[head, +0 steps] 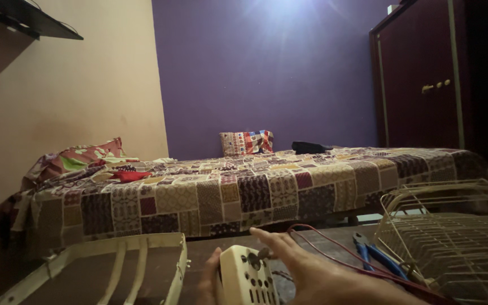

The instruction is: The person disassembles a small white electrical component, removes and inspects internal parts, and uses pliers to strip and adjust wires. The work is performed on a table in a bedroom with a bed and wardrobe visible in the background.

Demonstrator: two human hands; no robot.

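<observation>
Head view — cream switch box (248,277) between left hand (209,280) — right hand (306,265).

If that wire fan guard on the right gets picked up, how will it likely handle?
The wire fan guard looks like thin open metal mesh, so probably light for its size and fairly stiff, though individual wires might bend. Its domed shape suggests it could rock or tip if pushed, and the red wires beside it may snag.

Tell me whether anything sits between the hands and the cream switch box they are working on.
Nothing visible does. The left hand already grips the cream switch box by its left edge, and the right hand reaches over it, fingers at the knob on its face. The red wires run off to the right, behind the right hand.
</observation>
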